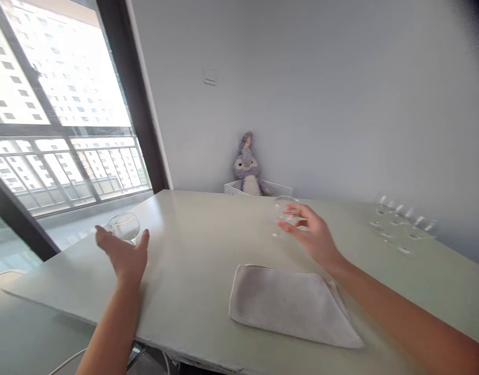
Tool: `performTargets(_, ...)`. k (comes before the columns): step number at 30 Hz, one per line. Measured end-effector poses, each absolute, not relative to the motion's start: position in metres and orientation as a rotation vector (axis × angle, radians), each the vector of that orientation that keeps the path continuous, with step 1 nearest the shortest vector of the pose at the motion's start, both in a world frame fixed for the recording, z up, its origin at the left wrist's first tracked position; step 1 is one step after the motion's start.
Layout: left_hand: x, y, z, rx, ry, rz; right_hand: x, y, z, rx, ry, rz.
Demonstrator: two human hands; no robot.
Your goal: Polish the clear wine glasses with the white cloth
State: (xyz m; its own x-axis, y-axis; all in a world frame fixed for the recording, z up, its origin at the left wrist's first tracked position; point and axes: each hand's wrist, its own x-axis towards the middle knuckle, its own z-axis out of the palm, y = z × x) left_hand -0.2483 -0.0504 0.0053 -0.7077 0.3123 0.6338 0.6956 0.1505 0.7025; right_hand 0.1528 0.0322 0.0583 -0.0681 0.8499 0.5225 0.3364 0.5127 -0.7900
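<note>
At the left of the table, my left hand (124,252) is spread, thumb apart from the fingers, around the near side of a clear stemmed glass (124,226). Part of that glass's stem and foot is hidden by the hand. My right hand (311,232) has its thumb and fingers at the bowl and stem of a second clear stemmed glass (280,204), which looks upright and slightly blurred. Below the right hand lies a folded grey cloth (288,307), flat on the table.
Several clear glasses (399,219) stand grouped at the right of the pale table (200,245). At the back, against the wall, a grey plush toy (247,166) sits in a white perforated basket (280,190). A window (67,114) borders the left side. The table's front edge looks worn.
</note>
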Motion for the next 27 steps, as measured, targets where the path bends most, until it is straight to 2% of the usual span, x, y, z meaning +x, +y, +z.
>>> performTargets(5,-0.251,-0.054,0.002,-0.928,-2.263,-1.634,0.005,0.050,0.060,-0.658,-1.611,1.129)
performTargets(12,-0.248,-0.054,-0.004,-0.888,-2.380,-1.484,-0.140,0.065,0.042,-0.672,-1.627,1.390)
performTargets(18,-0.241,-0.056,-0.004,-0.874,-2.482,-1.400,-0.187,0.069,0.038,-0.708,-1.654,1.552)
performTargets(27,-0.237,-0.059,-0.002,-0.821,-2.576,-1.278,-0.197,0.067,0.041,-0.712,-1.637,1.712)
